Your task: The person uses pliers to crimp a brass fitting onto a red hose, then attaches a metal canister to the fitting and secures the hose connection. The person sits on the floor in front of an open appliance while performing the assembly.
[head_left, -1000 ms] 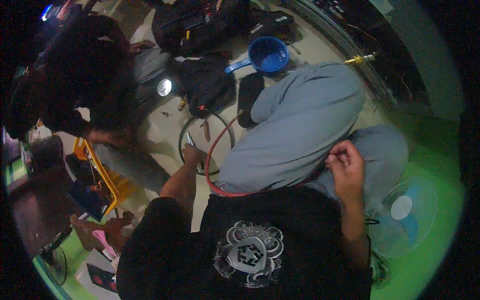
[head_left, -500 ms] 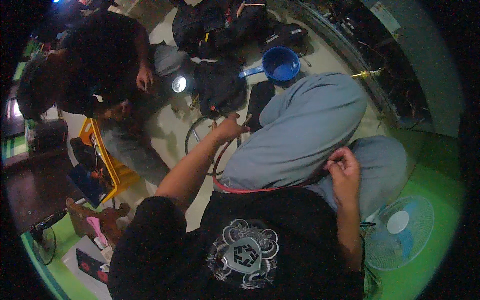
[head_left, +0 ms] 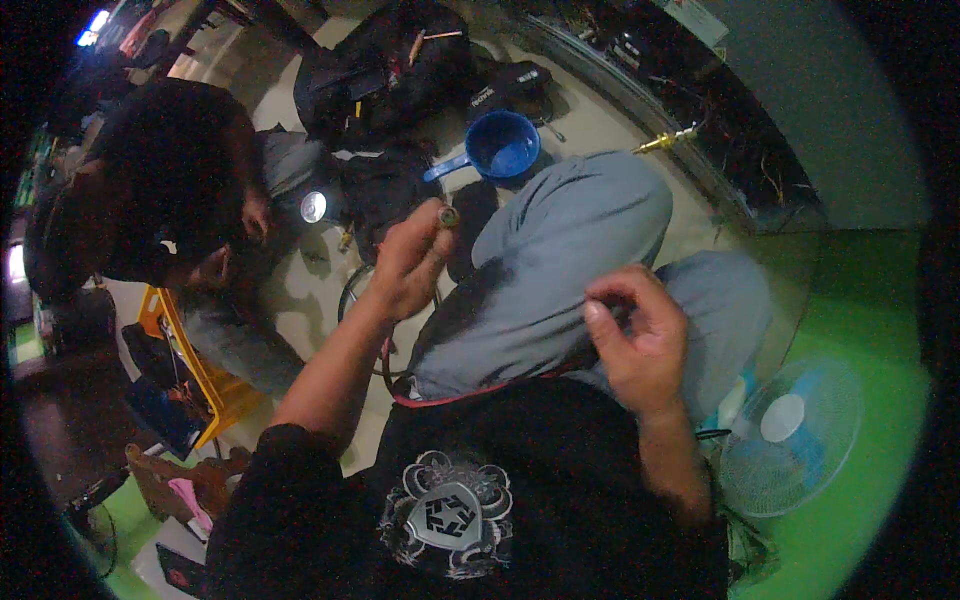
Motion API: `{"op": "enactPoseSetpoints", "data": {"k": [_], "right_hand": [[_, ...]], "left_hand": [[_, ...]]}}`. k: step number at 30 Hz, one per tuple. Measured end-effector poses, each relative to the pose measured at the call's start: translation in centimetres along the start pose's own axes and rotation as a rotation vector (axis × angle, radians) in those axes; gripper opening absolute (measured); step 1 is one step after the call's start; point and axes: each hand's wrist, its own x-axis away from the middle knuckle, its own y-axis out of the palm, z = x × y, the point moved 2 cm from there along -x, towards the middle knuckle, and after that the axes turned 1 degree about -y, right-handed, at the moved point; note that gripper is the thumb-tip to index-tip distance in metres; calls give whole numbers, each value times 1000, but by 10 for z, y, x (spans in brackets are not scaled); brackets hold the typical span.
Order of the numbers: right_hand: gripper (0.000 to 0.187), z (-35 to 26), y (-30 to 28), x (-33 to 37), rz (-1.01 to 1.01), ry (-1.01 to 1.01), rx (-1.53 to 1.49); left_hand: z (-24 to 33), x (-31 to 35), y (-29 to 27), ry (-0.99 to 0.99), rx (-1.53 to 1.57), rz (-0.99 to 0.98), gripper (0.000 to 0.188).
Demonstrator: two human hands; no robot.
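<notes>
My left hand [head_left: 408,262] is raised above the floor, its fingers closed around a small cylindrical metal piece [head_left: 448,215] whose round, hollow-looking end faces up. A thin red hose [head_left: 440,400] runs across my lap and curves below that forearm; whether it joins the piece is hidden. My right hand [head_left: 645,345] hovers over my grey trousers [head_left: 570,250], thumb and curved fingers apart, nothing seen between them. Beyond my left hand lies a black bag or cloth [head_left: 385,185], and a blue dipper [head_left: 503,145] with a handle stands past my knee.
A co-worker in dark clothes [head_left: 170,170] sits at the left, near a round bright light or gauge [head_left: 314,206]. A yellow crate [head_left: 205,375] stands at lower left. Black bags [head_left: 380,70] lie at the back. A brass fitting [head_left: 665,138] and a fan [head_left: 790,435] are to my right.
My left hand has come up and turned, so the metal piece's end now points upward. My right hand has lifted off my leg and its fingers have spread. The whole view has shifted.
</notes>
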Motion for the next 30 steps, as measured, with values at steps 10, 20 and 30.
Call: {"op": "enactPoseSetpoints", "data": {"k": [10, 20, 30], "right_hand": [[29, -77, -8, -22, -43, -355, 25], [31, -63, -16, -4, 5, -199, -79], [29, -59, -21, -1, 14, -171, -105]], "left_hand": [[112, -12, 68, 468, 425, -437, 34], [115, -14, 81, 471, 435, -498, 29], [117, -17, 87, 474, 360, -435, 22]]}}
